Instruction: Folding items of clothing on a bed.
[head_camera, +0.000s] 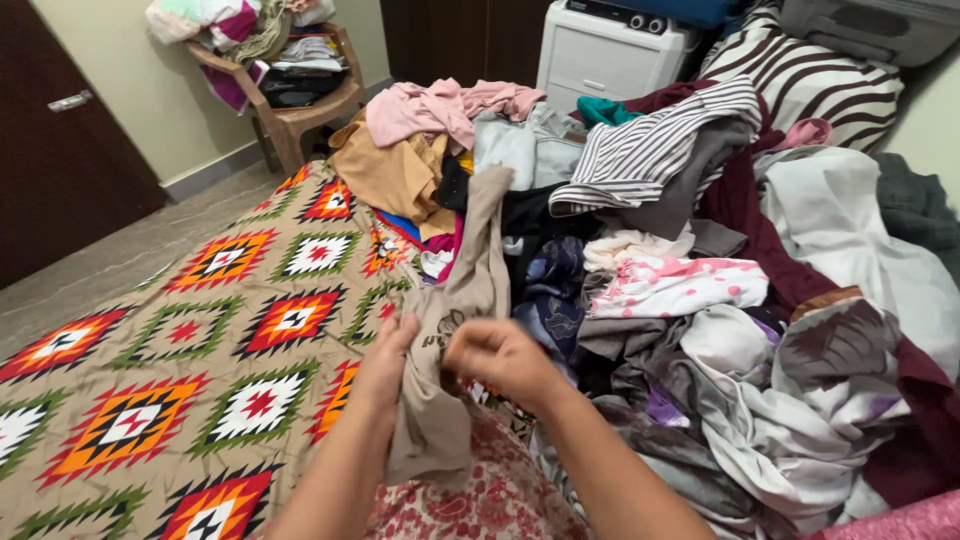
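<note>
Left hand: your left hand (388, 362) is flat against the left side of the tan shirt (462, 330), with the fingers pointing up. The grip looks loose, and you cannot tell if the fingers are closed on the cloth.
Right hand: your right hand (500, 356) is curled into a tight pinch on the right side of the tan shirt, so this grip is holding the cloth.
Tan shirt: it hangs between your two hands. Its top end trails up into the big pile, and its bottom end droops down onto the bed.
Clothes pile: the clothes pile (700, 300) covers the right half of the bed, just beside your right hand.
Striped shirt: a striped shirt (660, 145) lies on top of the pile, far from your hands.
Pink spotted cloth: a white cloth with pink spots (680, 285) lies in the pile, near your right hand.
Bed cover: the bed cover (200, 370) has bright orange, green and white diamond shapes, and it lies to the left of your hands.
Chair: a brown chair (300, 110) stands by the wall with more clothes on it.
</note>
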